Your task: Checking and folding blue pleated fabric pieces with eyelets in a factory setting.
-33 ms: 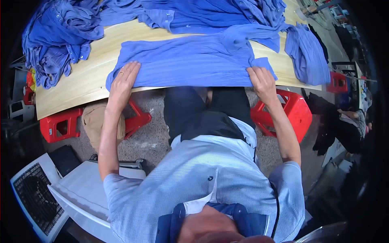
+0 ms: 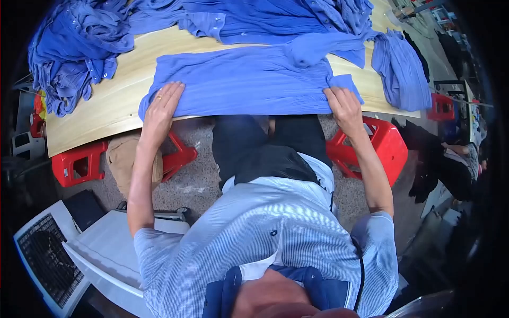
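A blue crinkled shirt (image 2: 238,85) lies as a flat band along the table's near edge, with what looks like a sleeve bunched over its far right part. At its left end my left hand (image 2: 162,108) holds the near corner, fingers straight and together on top. My right hand (image 2: 344,108) grips the right end near a small flap of the same cloth, its fingers bent over the fabric. Both thumbs are hidden. The cloth between my hands is fairly smooth, with fine wrinkles.
More blue garments are heaped on the wooden table (image 2: 79,130): a pile (image 2: 79,47) at left, others (image 2: 254,21) along the back, and one piece (image 2: 403,71) hanging over the right edge. Red stools (image 2: 384,148) stand below. A white machine with dark grille (image 2: 50,259) is at lower left.
Almost nothing differs. My hands keep the same hold on the shirt, and the whole view is shifted very slightly.
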`<state>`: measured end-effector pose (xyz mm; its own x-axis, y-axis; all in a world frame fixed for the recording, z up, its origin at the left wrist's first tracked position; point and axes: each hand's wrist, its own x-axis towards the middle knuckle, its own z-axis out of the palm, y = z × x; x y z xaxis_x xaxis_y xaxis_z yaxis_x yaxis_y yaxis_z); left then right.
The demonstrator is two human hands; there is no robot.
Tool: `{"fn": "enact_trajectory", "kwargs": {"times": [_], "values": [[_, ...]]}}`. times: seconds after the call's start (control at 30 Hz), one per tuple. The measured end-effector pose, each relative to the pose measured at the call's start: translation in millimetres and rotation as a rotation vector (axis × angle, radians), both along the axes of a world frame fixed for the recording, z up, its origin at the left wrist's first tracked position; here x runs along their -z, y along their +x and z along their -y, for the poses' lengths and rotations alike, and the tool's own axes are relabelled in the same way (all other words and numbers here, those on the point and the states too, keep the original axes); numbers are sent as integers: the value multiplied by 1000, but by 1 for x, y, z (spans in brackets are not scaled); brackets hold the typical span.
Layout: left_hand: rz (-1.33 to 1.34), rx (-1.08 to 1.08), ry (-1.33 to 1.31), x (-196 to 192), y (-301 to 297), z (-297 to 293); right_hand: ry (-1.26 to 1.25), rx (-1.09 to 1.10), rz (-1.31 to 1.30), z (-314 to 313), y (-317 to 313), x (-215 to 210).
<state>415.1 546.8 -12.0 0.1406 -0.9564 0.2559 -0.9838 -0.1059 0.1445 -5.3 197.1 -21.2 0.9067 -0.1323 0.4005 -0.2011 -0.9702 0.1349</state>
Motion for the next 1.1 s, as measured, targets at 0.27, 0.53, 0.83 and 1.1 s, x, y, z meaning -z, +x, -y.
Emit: {"fn": "enact_trajectory", "kwargs": {"times": [0.27,0.53,0.83,1.1], "values": [[-78,-26,57,-4,-29,50,118,132,109,50,-25,13],[-35,-21,268,-8,-16,45,531,93,-67,65,-59,-15],[-84,104,45,-37,-84,148,271,325,393,165,1,-31],[-94,90,128,3,-166,228,13,321,74,262,35,-10]]}}
